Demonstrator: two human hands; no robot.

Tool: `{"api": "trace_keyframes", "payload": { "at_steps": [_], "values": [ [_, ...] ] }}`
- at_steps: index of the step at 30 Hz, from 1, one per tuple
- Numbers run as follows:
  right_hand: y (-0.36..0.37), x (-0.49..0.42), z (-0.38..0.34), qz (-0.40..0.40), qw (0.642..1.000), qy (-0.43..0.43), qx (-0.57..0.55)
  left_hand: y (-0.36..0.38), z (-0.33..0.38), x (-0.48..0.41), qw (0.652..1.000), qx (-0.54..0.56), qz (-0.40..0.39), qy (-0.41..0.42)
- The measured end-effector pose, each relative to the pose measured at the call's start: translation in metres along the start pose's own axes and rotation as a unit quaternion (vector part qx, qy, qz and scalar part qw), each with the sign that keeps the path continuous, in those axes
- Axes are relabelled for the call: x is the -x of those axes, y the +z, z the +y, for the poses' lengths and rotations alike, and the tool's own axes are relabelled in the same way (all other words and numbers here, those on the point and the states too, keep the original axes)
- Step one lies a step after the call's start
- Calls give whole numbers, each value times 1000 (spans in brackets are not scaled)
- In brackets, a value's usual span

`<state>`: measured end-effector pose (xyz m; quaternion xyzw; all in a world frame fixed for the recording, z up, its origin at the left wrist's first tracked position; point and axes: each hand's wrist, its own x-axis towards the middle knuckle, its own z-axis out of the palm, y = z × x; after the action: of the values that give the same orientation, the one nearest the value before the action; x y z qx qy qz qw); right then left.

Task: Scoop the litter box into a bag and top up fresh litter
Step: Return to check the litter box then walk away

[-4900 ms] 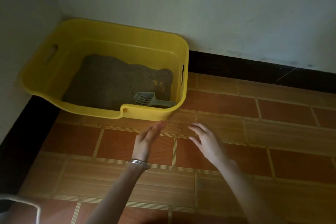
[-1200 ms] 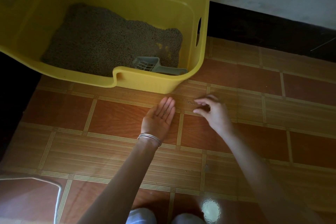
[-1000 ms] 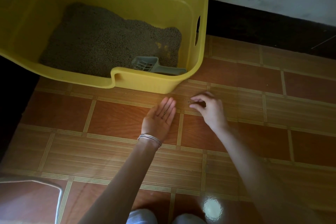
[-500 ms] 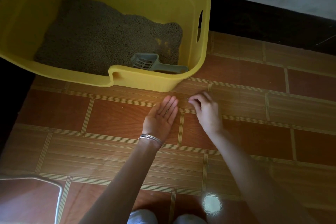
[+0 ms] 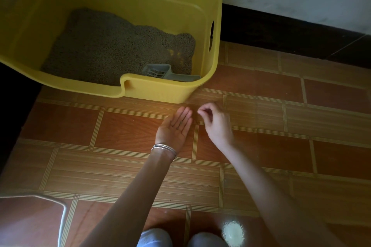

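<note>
A yellow litter box [image 5: 160, 91] stands on the tiled floor in the corner. Grey-brown litter [image 5: 112, 46] covers its bottom, and a grey slotted scoop [image 5: 158, 70] lies in its near right corner. Just in front of the box my left hand [image 5: 174, 128] lies palm up and flat, with a few litter grains [image 5: 180, 123] resting on the fingers. My right hand [image 5: 216, 124] hovers beside it, thumb and forefinger pinched together near the left fingertips. Whether a grain sits in the pinch is too small to tell.
A black skirting board [image 5: 281, 32] runs under the white wall behind the box. A pale curved edge of some object [image 5: 62, 218] shows at the lower left. My knees [image 5: 154, 238] are at the bottom edge. Brown tiles [image 5: 301, 146] stretch to the right.
My right hand has lifted off the floor and moved left toward my left fingertips with its fingers pinched. My left hand has stayed palm up in place.
</note>
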<state>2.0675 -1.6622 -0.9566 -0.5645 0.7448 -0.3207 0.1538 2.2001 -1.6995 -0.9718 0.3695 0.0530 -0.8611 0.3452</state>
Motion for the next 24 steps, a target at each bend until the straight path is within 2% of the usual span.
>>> {"api": "trace_keyframes", "payload": {
  "at_steps": [4,9,12,16,21,24],
  "values": [
    [8,10,-20,-23,999,-13,-47,0,-8,1,1000,-10,5,8],
    [5,15,-20,-13,996,-2,-84,-1,-5,2,1000,9,6,5],
    [-6,9,-7,-3,998,-6,-56,-1,-2,2,999,37,8,4],
    [-22,2,21,4,999,32,7,-3,0,2,999,31,9,4],
    [-19,-4,39,-91,993,48,55,-6,1,2,1000,14,0,-2],
    [-10,-9,37,-92,994,36,48,-6,1,1,1000,10,-4,-3]
  ]
}}
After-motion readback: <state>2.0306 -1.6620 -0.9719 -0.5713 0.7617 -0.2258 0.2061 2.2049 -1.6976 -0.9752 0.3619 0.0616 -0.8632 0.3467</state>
